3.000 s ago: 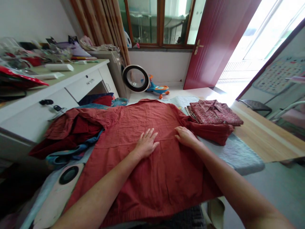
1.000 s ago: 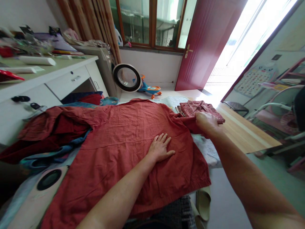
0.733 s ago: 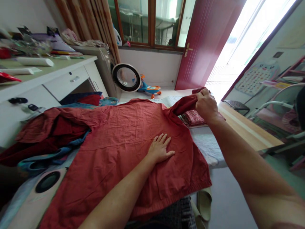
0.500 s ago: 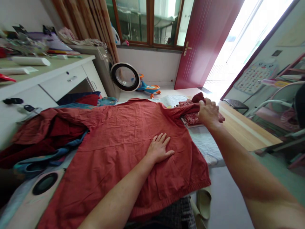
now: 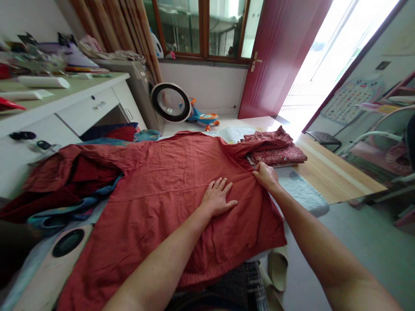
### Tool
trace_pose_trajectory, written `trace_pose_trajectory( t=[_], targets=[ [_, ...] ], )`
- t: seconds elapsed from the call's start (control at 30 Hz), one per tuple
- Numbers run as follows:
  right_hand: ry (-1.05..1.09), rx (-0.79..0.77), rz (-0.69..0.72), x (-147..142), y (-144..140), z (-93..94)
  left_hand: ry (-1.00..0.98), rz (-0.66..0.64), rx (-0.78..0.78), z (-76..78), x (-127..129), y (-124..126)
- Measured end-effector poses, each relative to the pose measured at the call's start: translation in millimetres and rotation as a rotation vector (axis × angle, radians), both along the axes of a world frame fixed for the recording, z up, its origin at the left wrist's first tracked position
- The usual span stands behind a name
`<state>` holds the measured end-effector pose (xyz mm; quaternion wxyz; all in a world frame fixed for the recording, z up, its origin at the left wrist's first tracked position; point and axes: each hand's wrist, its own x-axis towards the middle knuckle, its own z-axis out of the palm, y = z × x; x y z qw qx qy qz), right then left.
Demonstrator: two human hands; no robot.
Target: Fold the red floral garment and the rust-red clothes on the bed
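Shirt (image 5: 168, 190) in rust-red cloth lies spread flat across the padded board (image 5: 304, 194), back side up, directly under both hands. The left hand (image 5: 218, 198) rests on it with palm down and fingers spread, grasping nothing, only pressing the cloth. Just to its right, the right hand (image 5: 265, 176) sits at the shirt's side edge below the sleeve; its fingers curl onto the fabric there, though whether they pinch the seam or merely push on it cannot be told. Beyond the right hand the sleeve (image 5: 256, 147) drapes up over a folded patterned garment (image 5: 277, 151). Far off to the left of the left hand lies a heap of dark red clothes (image 5: 71, 172).

The likeliest trouble, as I judge it, is that a tug on the sleeve would drag the folded garment out of its fold, since the two overlap. The hem hangs past the near edge, so its weight could pull the shirt askew if the left palm lifts.
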<state>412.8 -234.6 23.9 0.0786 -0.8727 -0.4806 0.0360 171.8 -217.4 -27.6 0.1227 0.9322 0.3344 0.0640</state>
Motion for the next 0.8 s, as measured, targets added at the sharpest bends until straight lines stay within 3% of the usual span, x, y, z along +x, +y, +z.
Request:
trace_pose_trajectory(
  t=[0.2, 0.33, 0.47, 0.8],
  targets=[
    [0.167, 0.059, -0.001, 3.0, -16.0, 0.2, 0.013, 0.000, 0.012, 1.7, 0.5, -0.2],
    [0.317, -0.016, 0.129, -2.1, -35.9, 9.0, 0.024, -0.006, 0.012, 3.4, 0.9, -0.6],
    [0.283, -0.096, 0.204, -2.6, -47.4, 12.2, 0.025, -0.004, 0.016, 3.3, 1.4, -1.3],
    [0.204, 0.000, 0.171, -10.9, -57.8, 8.2, 0.035, 0.005, 0.002, 4.3, 1.9, -1.4]
  ],
)
